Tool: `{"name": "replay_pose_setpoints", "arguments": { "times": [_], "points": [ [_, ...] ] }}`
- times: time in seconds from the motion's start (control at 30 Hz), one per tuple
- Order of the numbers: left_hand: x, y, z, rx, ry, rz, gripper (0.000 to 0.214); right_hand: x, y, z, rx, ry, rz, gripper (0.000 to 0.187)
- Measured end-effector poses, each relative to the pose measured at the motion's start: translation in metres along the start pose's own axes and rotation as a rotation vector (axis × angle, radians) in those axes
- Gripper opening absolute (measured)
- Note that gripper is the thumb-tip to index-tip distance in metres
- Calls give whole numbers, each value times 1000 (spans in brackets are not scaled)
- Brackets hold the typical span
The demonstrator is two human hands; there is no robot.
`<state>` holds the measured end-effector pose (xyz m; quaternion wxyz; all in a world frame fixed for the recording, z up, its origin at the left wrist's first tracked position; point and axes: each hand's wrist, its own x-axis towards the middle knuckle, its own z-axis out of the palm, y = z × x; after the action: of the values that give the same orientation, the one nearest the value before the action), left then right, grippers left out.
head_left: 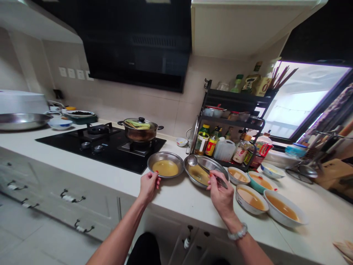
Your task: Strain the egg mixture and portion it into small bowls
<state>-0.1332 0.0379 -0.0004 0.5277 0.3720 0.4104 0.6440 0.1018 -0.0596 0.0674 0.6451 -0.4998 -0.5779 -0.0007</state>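
Observation:
My left hand [149, 185] grips the near rim of a steel bowl [157, 160] that holds yellow-brown liquid on the white counter [182, 198]. My right hand [220, 193] is closed on the handle of a metal ladle [193, 161], whose scoop rests over the left rim of a second steel bowl [217, 167] with a little of the same liquid. The two steel bowls stand side by side, almost touching.
Several ceramic bowls of broth [281, 209] sit to the right of my right hand. A lidded pot [140, 129] stands on the black hob [71, 141]. Behind the bowls is a black rack [234, 110] with bottles and jars. A wide steel pan [22, 120] lies far left.

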Motion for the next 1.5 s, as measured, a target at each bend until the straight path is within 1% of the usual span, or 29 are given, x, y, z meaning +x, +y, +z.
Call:
{"name": "replay_pose_setpoints", "arguments": {
  "times": [0.13, 0.3, 0.43, 0.6, 0.7, 0.8, 0.9, 1.0, 1.1, 1.17, 1.5],
  "points": [
    [-1, 1, 0, -4, -6, -6, 33, -12, -9, 21, 99, -77, 55, 20],
    [1, -2, -1, -13, -7, -7, 32, -21, -17, 43, 102, -143, 28, 18],
    [2, -3, -1, -22, -6, -1, 31, -18, -12, 53, 60, -175, 11, 19],
    [1, -3, -1, -28, -11, -14, 32, -15, 0, 57, 13, -182, 9, 21],
    [2, -3, -1, -30, -8, -16, 32, -17, 2, 61, 72, -187, 97, 25],
    [2, -4, -1, -29, -1, -11, 32, -18, 1, 70, 184, -179, 265, 30],
    [3, -4, -1, -30, -6, -16, 31, -17, 2, 79, 294, -128, 416, 32],
    [3, -3, -1, -30, -9, -16, 30, -15, 6, 86, 408, -61, 517, 31],
    [4, -4, -1, -34, -11, -16, 29, -14, 7, 88, 508, 12, 580, 31],
    [4, -6, -2, -37, -15, -16, 29, -13, 6, 86, 537, 38, 596, 32],
    [3, -6, -2, -31, -13, -13, 31, 1, -3, 67, 560, 105, 553, 31]
  ]
}}
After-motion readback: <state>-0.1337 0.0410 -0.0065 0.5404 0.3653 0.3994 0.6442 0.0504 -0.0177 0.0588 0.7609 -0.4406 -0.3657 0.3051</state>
